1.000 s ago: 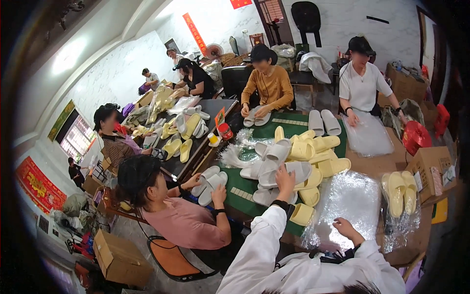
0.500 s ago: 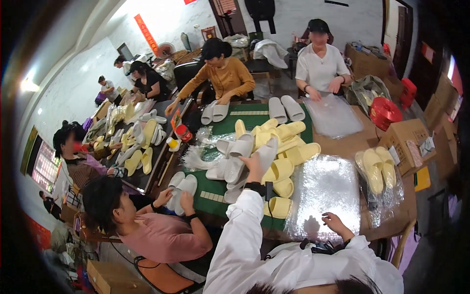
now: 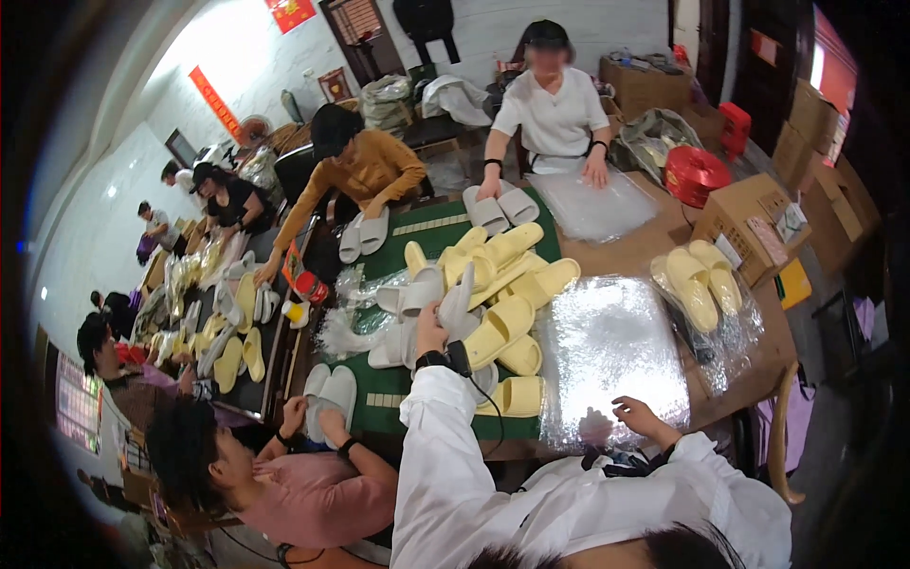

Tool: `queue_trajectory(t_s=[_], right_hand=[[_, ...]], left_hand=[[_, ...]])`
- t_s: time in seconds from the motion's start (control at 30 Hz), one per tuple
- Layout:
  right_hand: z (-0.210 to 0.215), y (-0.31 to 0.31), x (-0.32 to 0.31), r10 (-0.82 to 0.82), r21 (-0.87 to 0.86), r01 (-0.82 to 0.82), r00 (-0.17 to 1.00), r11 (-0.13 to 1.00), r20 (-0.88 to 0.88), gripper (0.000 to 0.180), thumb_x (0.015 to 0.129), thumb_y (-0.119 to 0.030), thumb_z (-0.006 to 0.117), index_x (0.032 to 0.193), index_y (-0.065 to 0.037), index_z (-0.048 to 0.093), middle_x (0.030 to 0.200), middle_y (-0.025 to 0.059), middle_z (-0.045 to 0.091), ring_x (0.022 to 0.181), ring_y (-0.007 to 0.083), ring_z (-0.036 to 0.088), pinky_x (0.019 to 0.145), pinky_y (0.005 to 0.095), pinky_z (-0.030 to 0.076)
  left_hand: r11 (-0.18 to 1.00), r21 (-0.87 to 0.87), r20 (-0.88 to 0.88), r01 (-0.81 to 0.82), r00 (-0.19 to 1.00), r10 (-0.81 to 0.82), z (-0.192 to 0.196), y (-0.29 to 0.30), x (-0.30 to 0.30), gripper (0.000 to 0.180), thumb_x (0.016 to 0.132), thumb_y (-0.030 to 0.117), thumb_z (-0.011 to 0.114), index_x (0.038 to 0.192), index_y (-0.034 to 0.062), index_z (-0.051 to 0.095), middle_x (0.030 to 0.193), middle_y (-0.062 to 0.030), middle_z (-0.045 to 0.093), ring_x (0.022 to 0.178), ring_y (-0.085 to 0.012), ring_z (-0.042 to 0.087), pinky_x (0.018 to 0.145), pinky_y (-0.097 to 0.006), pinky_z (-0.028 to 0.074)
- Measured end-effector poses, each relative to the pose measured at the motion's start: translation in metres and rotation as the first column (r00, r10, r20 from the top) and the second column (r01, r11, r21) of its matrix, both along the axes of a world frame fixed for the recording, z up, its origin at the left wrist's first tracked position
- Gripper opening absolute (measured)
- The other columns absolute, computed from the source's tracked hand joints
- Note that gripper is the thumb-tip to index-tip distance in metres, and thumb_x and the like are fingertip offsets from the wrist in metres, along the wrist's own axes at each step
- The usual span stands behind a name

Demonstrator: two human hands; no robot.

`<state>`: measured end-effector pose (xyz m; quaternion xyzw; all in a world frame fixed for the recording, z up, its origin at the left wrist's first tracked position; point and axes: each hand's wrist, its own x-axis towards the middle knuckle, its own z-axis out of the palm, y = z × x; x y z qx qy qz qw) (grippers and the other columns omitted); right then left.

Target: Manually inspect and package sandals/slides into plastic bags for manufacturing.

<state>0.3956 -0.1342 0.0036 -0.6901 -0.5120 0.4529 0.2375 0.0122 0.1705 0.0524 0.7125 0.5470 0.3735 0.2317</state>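
Note:
Over the slipper pile, my left hand (image 3: 430, 330) is closed on the edge of a grey slipper (image 3: 459, 302), which stands steeply on its side; my fingertips are partly hidden. Yellow slippers (image 3: 500, 332) lie just right of it, and more grey slippers (image 3: 417, 289) lie behind and to the left. My right hand (image 3: 637, 417) is open, fingers apart and holding nothing, above the near edge of a stack of clear plastic bags (image 3: 616, 332). A pair of yellow slippers (image 3: 701, 284) rests on clear plastic to the right.
Across the table a co-worker's hand touches grey slippers (image 3: 499, 207) beside more plastic bags (image 3: 597, 209). At left, a person in pink (image 3: 303, 493) holds a grey pair. Red twine (image 3: 697, 175) and a cardboard box (image 3: 754, 223) stand right. A red-lidded jar (image 3: 309, 285) stands left.
The view has swung, shifting the scene left. The grey slipper by my left hand now shows narrower, turned more on edge. The white-shirted co-worker has reached to the far grey pair.

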Motion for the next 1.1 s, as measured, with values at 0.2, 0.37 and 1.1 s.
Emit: queue_trajectory(t_s=[0.2,0.37,1.1], right_hand=[[-0.002,-0.008,0.001,-0.045,-0.016,0.044,0.997,0.999,-0.059,0.031,0.082,-0.024,0.053,0.105,-0.004,0.055,0.087,0.0154,0.061,0.075,0.0239,0.059,0.07,0.0329,0.047],[0.006,0.0,-0.007,0.006,-0.008,-0.006,1.0,1.0,0.0,0.031,0.081,-0.025,0.054,0.104,-0.005,0.056,0.09,0.0148,0.061,0.081,0.0256,0.06,0.072,0.0332,0.046],[0.028,0.004,0.041,-0.183,0.215,0.314,0.862,0.925,-0.472,0.084,0.068,-0.011,0.07,0.132,-0.005,0.016,0.117,0.0145,0.045,0.104,0.025,0.049,0.082,0.0345,0.045]], left_hand=[[0.986,0.156,-0.053,-0.066,0.996,0.076,-0.005,0.004,0.007,0.043,0.063,-0.008,0.051,0.105,-0.0009,0.05,0.092,-0.0168,0.057,0.088,-0.0275,0.055,0.076,-0.034,0.043],[0.74,-0.67,0.723,-0.067,0.168,0.67,0.049,0.007,0.041,0.04,0.069,0.021,0.056,0.106,0.0056,0.05,0.107,-0.0148,0.052,0.094,-0.0319,0.051,0.081,-0.043,0.04],[0.397,-0.595,0.651,0.699,0.128,0.748,-0.033,-0.2,0.309,0.044,0.09,0.033,0.038,0.126,0.0139,0.023,0.122,-0.0163,0.032,0.11,-0.0293,0.038,0.096,-0.043,0.034]])
